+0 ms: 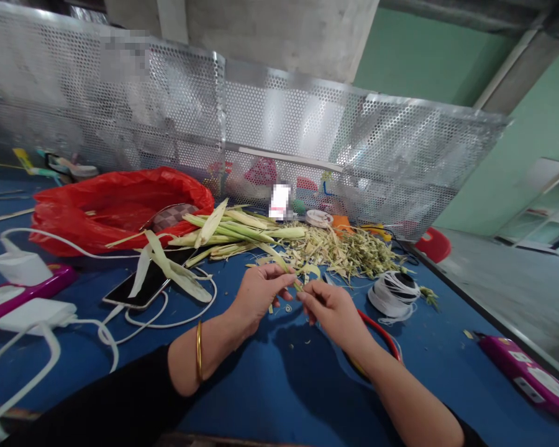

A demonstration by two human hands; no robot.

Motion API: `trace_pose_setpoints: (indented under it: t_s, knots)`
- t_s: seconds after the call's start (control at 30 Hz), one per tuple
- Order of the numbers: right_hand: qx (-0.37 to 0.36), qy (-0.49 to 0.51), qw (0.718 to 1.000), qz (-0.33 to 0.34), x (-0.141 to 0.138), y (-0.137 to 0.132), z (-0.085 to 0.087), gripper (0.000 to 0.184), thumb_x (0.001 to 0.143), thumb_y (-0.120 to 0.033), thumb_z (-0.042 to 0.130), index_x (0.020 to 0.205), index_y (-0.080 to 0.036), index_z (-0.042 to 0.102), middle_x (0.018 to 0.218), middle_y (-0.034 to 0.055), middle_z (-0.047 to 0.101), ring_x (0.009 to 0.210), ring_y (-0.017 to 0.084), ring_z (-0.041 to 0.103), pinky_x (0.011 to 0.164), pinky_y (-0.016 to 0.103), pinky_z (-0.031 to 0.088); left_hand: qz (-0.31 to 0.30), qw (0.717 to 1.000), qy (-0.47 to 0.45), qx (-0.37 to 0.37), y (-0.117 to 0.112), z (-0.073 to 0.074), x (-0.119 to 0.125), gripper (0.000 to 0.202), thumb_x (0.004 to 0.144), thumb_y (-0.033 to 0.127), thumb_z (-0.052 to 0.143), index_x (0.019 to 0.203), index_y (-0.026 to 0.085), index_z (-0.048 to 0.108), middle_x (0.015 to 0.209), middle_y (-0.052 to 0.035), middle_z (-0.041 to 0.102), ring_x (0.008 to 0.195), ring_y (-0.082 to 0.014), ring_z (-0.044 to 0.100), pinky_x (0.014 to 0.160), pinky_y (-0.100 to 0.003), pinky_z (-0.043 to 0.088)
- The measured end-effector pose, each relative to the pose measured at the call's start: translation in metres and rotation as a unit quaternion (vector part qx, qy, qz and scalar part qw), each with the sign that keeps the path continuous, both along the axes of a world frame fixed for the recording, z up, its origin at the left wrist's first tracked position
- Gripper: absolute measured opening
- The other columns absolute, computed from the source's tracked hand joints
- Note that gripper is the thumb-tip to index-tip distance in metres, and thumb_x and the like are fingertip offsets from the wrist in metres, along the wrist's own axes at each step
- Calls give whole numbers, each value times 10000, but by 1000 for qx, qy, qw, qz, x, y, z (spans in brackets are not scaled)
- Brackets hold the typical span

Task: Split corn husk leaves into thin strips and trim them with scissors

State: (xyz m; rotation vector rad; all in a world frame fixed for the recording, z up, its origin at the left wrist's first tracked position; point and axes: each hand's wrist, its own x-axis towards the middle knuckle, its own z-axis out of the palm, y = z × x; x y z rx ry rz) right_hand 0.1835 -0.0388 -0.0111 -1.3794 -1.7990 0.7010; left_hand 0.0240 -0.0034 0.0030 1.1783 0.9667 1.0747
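A narrow green strip of plant husk is pinched between both hands over the blue table. My left hand, a gold bangle at its wrist, is closed on the strip's middle part. Close beside it, my right hand grips the lower end with thumb and fingertips. Just beyond the fingers lies a pile of pale green husks, with a heap of shredded trimmings to its right. A red curved handle shows partly under my right forearm; the rest of that tool is hidden.
A red plastic bag stands at the left behind a phone with white cables. White cord lies right of my hands. Purple power strips sit at both sides. A perforated metal screen borders the table's back.
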Motion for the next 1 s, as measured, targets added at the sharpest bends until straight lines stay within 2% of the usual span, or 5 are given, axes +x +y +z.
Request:
trace_pose_setpoints:
  t_s: [0.17, 0.33, 0.47, 0.6, 1.0]
  knots:
    - [196, -187, 962, 37, -10, -12, 4, 252, 918, -241, 457, 698, -197, 571, 642, 5, 574, 602, 136, 516, 593, 254, 365, 41, 999, 15, 11, -3, 3, 2, 164, 676, 261, 711, 573, 139, 673, 424, 17, 548, 356, -71, 449, 366, -183, 325]
    - [292, -79, 951, -68, -7, -14, 13, 192, 931, -224, 446, 945, -193, 635, 868, 68, 628, 814, 178, 573, 736, 297, 430, 2, 1000, -15, 3, -1, 3, 0, 184, 693, 292, 713, 617, 133, 661, 524, -11, 632, 357, -57, 454, 351, -170, 310]
    - [221, 56, 960, -161, 14, 4, 14, 170, 861, -270, 538, 906, -189, 681, 914, 77, 646, 876, 210, 586, 765, 339, 457, -77, 994, -60, -44, -2, 3, -1, 182, 664, 285, 747, 719, 136, 659, 646, -34, 694, 354, -39, 448, 347, -163, 297]
    - [101, 144, 980, -95, 27, 15, 16, 151, 751, -311, 666, 827, -196, 727, 907, 67, 686, 859, 225, 617, 788, 371, 477, -126, 978, -117, -117, -3, 3, -2, 174, 676, 237, 751, 787, 141, 658, 613, -9, 667, 356, -19, 428, 361, -138, 295]
    - [180, 41, 983, 8, 5, 7, 11, 182, 812, -368, 643, 731, -230, 729, 830, 64, 688, 834, 223, 626, 786, 361, 474, -146, 961, -154, -179, -6, 5, 1, 85, 726, 163, 712, 743, 132, 635, 545, 8, 610, 320, -6, 384, 336, -129, 264]
